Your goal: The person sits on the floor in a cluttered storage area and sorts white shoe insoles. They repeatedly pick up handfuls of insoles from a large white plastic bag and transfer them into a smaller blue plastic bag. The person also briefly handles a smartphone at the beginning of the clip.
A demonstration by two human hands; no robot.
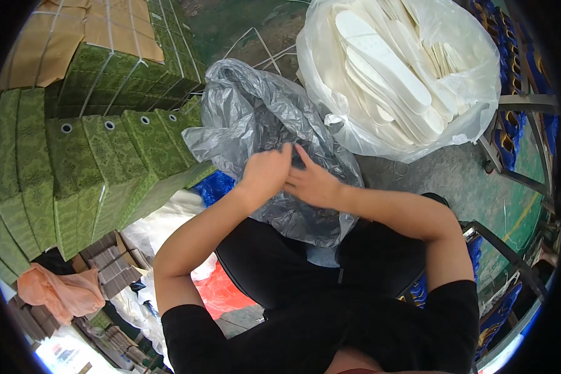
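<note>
A crumpled grey plastic bag (255, 118) lies in front of my knees. Both my hands are at its opening. My left hand (265, 172) is curled with the fingers closed on the bag's plastic. My right hand (311, 182) lies beside it, fingers stretched across the bag and touching the left hand. What is inside the bag is hidden. Beyond it stands a big clear plastic bag (467, 93) filled with several white shoe insoles (383, 62).
Stacks of green patterned boxes (87, 162) with strapping rise on my left. Brown cardboard (37, 43) tops them. A metal rack (523, 103) with blue items stands at the right. An orange cloth (59, 290), a red bag (221, 293) and white bags lie at lower left.
</note>
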